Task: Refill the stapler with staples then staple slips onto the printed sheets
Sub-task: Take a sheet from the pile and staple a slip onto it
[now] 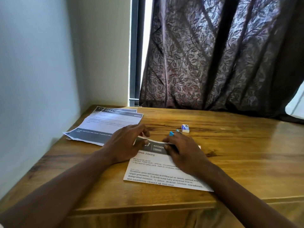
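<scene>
A printed sheet (pixel 161 175) headed "Kitchen" lies on the wooden table (pixel 238 153) in front of me. A narrow white slip (pixel 156 140) runs along its top edge. My left hand (pixel 126 145) pinches the slip's left end and my right hand (pixel 184 152) pinches its right end against the sheet. Just behind my right hand peeks the blue stapler (pixel 172 133), mostly hidden by my fingers. A small white staple box (pixel 185 128) lies a little further back on the right.
A stack of other printed sheets (pixel 105 127) lies at the table's back left, near the wall corner. A dark patterned curtain (pixel 222 55) hangs behind the table's far edge. The table's front edge runs close below the sheet.
</scene>
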